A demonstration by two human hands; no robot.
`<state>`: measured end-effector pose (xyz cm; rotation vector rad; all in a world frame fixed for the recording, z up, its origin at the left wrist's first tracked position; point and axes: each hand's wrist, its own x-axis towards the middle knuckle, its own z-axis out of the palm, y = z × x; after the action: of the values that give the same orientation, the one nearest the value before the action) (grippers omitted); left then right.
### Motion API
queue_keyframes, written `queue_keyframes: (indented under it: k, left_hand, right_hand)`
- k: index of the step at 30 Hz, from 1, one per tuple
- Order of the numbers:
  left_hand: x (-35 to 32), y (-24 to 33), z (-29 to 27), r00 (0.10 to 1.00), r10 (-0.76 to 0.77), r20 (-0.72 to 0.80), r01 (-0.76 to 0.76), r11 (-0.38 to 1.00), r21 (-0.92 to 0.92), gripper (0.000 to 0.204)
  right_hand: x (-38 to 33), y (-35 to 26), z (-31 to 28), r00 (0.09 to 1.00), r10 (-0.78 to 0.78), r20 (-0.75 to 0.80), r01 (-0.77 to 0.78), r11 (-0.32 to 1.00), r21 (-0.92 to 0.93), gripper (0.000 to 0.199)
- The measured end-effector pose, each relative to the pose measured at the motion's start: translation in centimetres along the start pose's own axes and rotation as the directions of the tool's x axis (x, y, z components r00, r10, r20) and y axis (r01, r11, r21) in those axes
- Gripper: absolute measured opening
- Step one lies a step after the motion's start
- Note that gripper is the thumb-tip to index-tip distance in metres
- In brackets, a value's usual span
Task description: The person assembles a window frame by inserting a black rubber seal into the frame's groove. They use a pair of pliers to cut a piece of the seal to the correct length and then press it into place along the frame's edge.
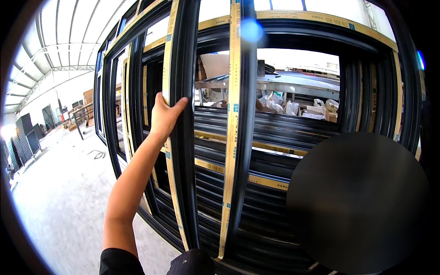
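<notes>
My left hand is closed round an upright bar of a black window frame, its thumb lying across the dark face and its fingers going behind the edge. Gold protective tape with printing runs along that bar. Just to the right stands another black upright, also edged with gold tape. More black frames are stacked behind, their rails showing through the openings. My right hand does not show; a dark round blurred patch covers the lower right.
Through the frame opening, a workbench appears with white plastic bags below it. Pale concrete floor spreads to the left, with a loose cable on it. Dark stacked panels stand at the far left. Dark cloth shows at the bottom edge.
</notes>
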<state>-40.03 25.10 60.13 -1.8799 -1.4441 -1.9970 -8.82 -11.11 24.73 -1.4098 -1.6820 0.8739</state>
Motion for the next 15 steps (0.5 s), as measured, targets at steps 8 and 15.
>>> queue_keyframes:
  k: [8, 15]
  left_hand:
    - [-1.5, -1.5, 0.1, 0.996, -0.066, 0.06, 0.078, 0.968, -0.237, 0.055]
    - [-1.0, 1.0, 0.4, 0.98, -0.166, 0.107, 0.187, 0.957, -0.223, 0.052]
  right_hand:
    - [-2.6, -2.3, 0.0, 0.974, 0.17, 0.15, -0.119, 0.946, -0.301, 0.016]
    - [2.0, -4.6, -0.5, 0.99, 0.085, -0.109, -0.102, 0.981, -0.164, 0.013]
